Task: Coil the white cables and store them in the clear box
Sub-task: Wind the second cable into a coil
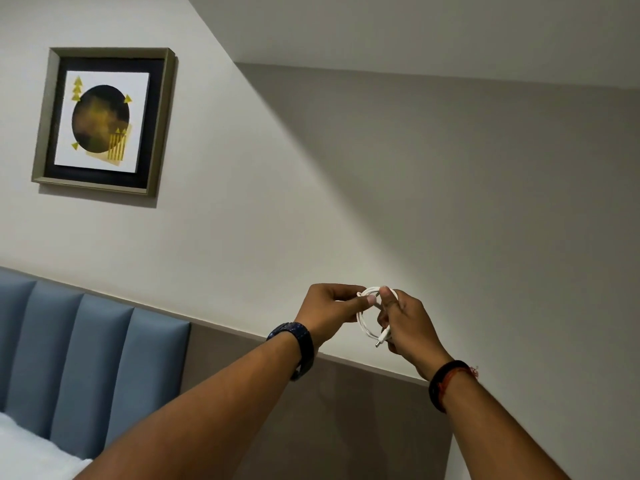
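Against wall: both hands (pixel 367 317) pinch coiled white cable (pixel 367 322); loops partly hidden, seemingly several.

The white cable (pixel 367 318) hangs as a small coil, its plug end pointing down.

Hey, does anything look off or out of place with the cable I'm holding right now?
Nothing damaged. The white cable is looped between the left hand and right hand, with one plug end sticking out loose below. The clear box isn't in view.
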